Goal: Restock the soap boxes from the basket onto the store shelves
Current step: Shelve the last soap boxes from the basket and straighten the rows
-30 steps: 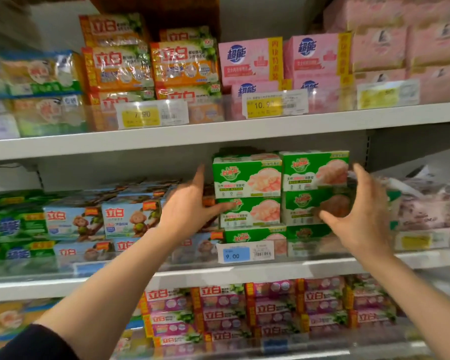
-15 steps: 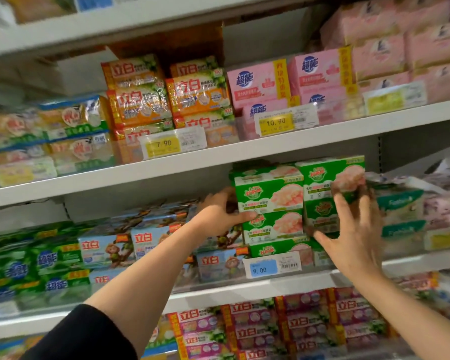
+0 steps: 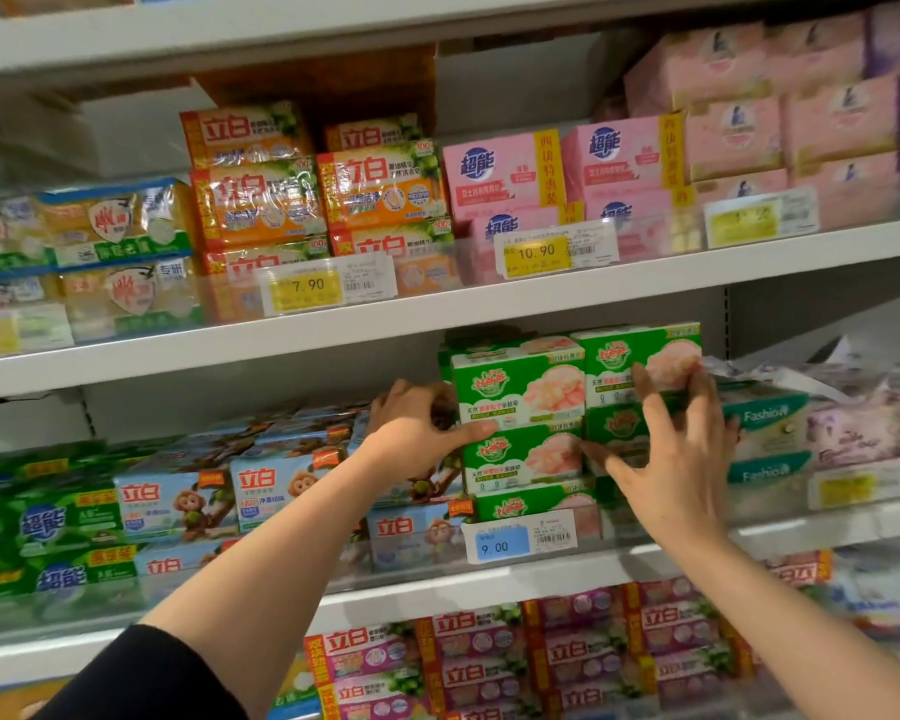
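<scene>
Shelves (image 3: 437, 314) run across the view in tiers. On the middle one, far left, green packs (image 3: 48, 527) sit beside blue boxes (image 3: 178, 504) printed with a monkey. The left hand (image 3: 419, 426) reaches in past the blue boxes, fingers curled against the left side of the green soap boxes (image 3: 520, 407), thumb lying along the front edge of the second box down; it presses the stack, though whether it truly grips I cannot tell. The soap boxes stand stacked in two columns on the middle shelf, above a blue price tag (image 3: 520, 537) reading 9.00. The right hand (image 3: 671, 459) lies open over the right column, fingers straight and spread on the box fronts. Just right of it are teal packs (image 3: 765, 439). On the shelf above sit orange packs (image 3: 323, 194), then pink boxes (image 3: 567, 174), with yellow tags (image 3: 539, 249) reading 7.90 and 10.90
</scene>
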A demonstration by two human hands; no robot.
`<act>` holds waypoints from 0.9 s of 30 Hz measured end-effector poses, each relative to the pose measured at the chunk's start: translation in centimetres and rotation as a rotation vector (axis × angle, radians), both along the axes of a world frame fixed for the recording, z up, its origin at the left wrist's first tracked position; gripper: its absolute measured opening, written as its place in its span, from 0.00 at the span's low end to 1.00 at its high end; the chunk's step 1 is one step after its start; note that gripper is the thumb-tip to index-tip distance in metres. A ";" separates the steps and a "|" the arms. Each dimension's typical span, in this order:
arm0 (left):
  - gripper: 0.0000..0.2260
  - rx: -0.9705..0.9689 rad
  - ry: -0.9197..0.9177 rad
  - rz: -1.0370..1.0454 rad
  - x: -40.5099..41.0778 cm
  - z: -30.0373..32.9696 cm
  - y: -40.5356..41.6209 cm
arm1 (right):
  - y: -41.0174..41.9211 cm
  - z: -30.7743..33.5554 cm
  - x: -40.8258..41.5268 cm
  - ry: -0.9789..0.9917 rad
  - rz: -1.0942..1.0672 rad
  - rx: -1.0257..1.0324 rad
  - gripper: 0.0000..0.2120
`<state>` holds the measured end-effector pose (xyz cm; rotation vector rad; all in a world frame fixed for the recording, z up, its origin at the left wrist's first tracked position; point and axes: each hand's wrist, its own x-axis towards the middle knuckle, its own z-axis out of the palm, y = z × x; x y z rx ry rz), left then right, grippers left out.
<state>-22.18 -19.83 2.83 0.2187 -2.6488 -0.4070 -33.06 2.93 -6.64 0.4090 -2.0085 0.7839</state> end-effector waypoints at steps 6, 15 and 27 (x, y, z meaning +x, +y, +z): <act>0.38 -0.031 0.012 0.032 -0.6 -0.4 -0.3 | 0.3 1.3 -0.3 0.008 0.041 -0.169 0.41; 0.34 0.170 -0.014 -0.082 -0.7 -0.1 -0.7 | 1.5 2.6 -1.2 -0.072 0.073 -0.095 0.54; 0.20 0.167 -0.050 -0.104 -0.3 0.4 -0.2 | 1.4 1.7 -2.5 -0.022 0.090 -0.018 0.53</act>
